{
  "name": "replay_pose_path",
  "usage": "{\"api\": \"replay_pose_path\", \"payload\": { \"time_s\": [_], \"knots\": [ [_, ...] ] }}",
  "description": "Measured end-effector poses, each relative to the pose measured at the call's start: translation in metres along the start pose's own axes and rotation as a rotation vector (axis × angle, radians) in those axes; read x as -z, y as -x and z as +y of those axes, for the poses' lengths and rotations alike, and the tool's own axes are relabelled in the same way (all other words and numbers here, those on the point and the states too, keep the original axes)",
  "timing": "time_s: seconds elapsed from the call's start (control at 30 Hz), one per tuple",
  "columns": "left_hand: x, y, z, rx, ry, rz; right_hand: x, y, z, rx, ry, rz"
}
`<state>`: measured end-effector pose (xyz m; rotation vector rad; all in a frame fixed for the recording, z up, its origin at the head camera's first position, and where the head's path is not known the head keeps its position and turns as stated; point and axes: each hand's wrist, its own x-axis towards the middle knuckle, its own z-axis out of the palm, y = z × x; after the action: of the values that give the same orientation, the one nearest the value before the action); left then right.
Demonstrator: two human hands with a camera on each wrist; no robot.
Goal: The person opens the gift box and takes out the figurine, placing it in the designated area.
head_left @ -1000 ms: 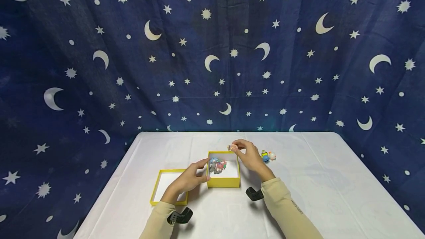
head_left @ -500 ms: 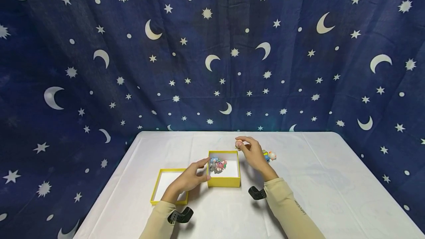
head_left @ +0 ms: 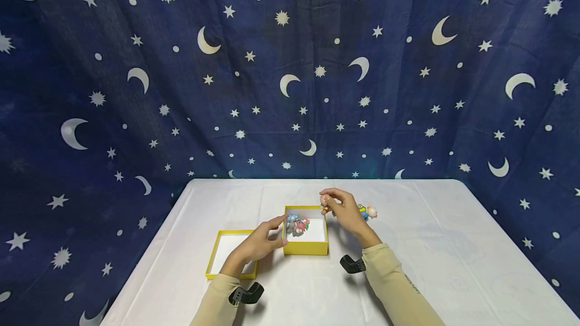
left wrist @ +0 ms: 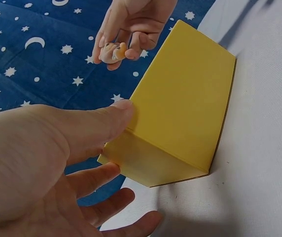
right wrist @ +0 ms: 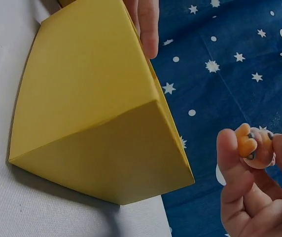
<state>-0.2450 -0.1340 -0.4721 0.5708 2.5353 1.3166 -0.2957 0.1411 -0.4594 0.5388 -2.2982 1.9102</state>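
Observation:
An uncovered yellow box (head_left: 305,249) with a white inside stands on the table, several small colourful figurines (head_left: 297,225) heaped at its left. My left hand (head_left: 258,243) touches the box's left side, thumb at the near corner and fingers spread. In the left wrist view that thumb (left wrist: 114,116) lies along the box's edge. My right hand (head_left: 346,213) pinches a small peach-coloured figurine (head_left: 323,201) between thumb and fingertips, close over the box's far right corner. Orange parts of this figurine (right wrist: 247,143) show in the right wrist view.
A shallow yellow lid (head_left: 210,258) lies inside up at the left, partly hidden by my left arm. Right of my right hand are a blue-and-yellow figurine (head_left: 363,213) and a whitish round one (head_left: 372,212). A dark blue starry curtain (head_left: 290,89) hangs behind the white table (head_left: 453,265).
My right hand, holding the peach figurine, has shifted slightly right, and the figurine has turned from lying sideways to more upright in the fingers. The left hand and box stay put.

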Motion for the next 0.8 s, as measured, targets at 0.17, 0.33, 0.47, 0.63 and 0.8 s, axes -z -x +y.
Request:
{"api": "replay_pose_path", "payload": {
  "time_s": [0.17,0.33,0.47,0.63,0.8],
  "knots": [
    [0.001,-0.001,-0.001,-0.01,-0.005,0.001,0.004,0.001,-0.001,-0.022,-0.003,-0.037],
    [0.001,0.0,-0.001,0.002,0.004,0.002,0.008,0.003,-0.005,-0.025,-0.003,-0.086],
    [0.001,0.0,-0.001,0.011,-0.001,0.004,0.01,0.004,-0.006,-0.041,0.016,-0.076],
    [0.0,-0.001,-0.001,-0.003,-0.007,0.007,0.012,0.004,-0.003,-0.047,0.034,-0.045],
    [0.0,-0.001,-0.002,-0.02,-0.005,0.003,0.017,0.007,-0.004,-0.045,0.049,-0.032]
  ]
}}
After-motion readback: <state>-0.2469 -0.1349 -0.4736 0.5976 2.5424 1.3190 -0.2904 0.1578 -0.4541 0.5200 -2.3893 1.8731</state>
